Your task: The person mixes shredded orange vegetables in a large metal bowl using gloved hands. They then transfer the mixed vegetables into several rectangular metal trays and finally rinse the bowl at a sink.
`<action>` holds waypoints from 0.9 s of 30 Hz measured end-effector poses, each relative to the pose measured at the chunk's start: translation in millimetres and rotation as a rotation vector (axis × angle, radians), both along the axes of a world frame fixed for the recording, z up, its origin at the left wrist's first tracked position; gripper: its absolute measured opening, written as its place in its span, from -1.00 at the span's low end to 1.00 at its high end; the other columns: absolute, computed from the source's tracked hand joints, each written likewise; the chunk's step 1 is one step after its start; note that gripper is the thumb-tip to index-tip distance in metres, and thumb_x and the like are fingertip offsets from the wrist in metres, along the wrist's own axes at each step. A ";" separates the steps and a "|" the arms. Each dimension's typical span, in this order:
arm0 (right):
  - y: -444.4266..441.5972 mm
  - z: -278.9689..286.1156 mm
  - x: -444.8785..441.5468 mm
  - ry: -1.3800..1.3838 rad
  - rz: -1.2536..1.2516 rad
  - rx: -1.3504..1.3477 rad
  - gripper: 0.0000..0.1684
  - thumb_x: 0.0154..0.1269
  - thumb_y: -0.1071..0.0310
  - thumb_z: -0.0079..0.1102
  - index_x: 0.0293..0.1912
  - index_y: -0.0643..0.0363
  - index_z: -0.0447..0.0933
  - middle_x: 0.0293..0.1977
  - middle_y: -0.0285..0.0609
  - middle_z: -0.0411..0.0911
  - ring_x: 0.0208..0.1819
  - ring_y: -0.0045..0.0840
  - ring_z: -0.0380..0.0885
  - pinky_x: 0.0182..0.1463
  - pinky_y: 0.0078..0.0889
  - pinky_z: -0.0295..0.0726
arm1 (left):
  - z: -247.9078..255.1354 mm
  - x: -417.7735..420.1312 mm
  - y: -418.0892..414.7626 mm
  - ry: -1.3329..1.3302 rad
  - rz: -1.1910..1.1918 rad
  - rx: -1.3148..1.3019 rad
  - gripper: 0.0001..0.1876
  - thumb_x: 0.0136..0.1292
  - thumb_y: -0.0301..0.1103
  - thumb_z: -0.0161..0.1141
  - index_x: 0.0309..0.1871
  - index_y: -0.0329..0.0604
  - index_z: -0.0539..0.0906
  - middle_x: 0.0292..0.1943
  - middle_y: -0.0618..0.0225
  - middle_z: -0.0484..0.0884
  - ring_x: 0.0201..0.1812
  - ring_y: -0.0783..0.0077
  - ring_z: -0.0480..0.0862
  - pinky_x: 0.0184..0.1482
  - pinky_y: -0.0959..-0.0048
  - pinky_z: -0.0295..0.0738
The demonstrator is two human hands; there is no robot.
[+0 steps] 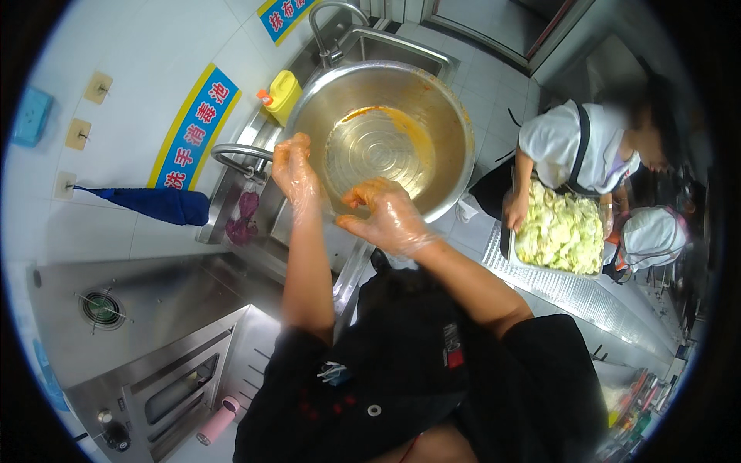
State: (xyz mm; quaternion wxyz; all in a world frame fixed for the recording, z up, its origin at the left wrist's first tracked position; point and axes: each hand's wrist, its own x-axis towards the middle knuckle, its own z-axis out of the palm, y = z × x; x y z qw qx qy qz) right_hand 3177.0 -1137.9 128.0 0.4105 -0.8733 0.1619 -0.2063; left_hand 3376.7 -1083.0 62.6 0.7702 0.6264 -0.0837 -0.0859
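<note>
A large round stainless steel basin [382, 139] rests on the sinks before me, with orange sauce smeared on its inner wall and bottom. My left hand [296, 173], in a clear plastic glove stained orange, is raised at the basin's left edge beside a curved tap; its fingers are bent together and I see nothing in them. My right hand [385, 214], gloved the same way, is over the near rim with thumb and fingers apart and nothing between them. A yellow plastic container [283, 95] with an orange spout stands left of the basin.
Curved steel taps [237, 149] rise along the tiled wall. A blue cloth [173, 205] hangs from a hook. Purple netting [243, 220] lies by the near sink. On the right a co-worker [584, 144] holds a tray of chopped cabbage [558, 228]. A pink bottle [219, 421] stands lower left.
</note>
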 end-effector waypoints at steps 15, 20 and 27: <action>22.8 -16.5 19.8 -0.106 -0.042 -0.125 -0.91 0.23 0.42 0.47 -0.31 0.15 0.68 -0.38 -0.07 0.70 -0.20 -0.05 0.68 0.02 0.01 0.59 | 16.0 -18.8 30.4 -0.208 -0.028 0.021 -0.75 0.56 -0.28 0.43 -0.18 -0.26 0.66 -0.30 0.48 0.64 -0.22 0.64 0.51 -0.07 0.50 0.50; 33.7 -12.5 25.9 -0.137 -0.119 -0.162 -0.89 0.24 0.34 0.47 -0.34 0.09 0.68 -0.36 -0.15 0.70 -0.17 -0.06 0.68 0.04 0.04 0.56 | 14.7 -18.1 30.4 -0.162 -0.049 0.059 -0.74 0.56 -0.29 0.44 -0.19 -0.24 0.62 -0.28 0.49 0.63 -0.22 0.66 0.49 -0.08 0.51 0.49; 5.3 -20.4 29.4 -0.085 -0.187 -0.188 -0.84 0.21 0.29 0.50 -0.39 0.12 0.70 -0.33 -0.07 0.71 -0.16 -0.08 0.69 0.07 0.03 0.57 | 20.6 -50.2 20.9 -0.306 -0.133 0.095 -0.75 0.66 -0.27 0.33 0.00 -0.34 0.67 -0.13 0.35 0.69 -0.10 0.52 0.58 0.07 0.43 0.56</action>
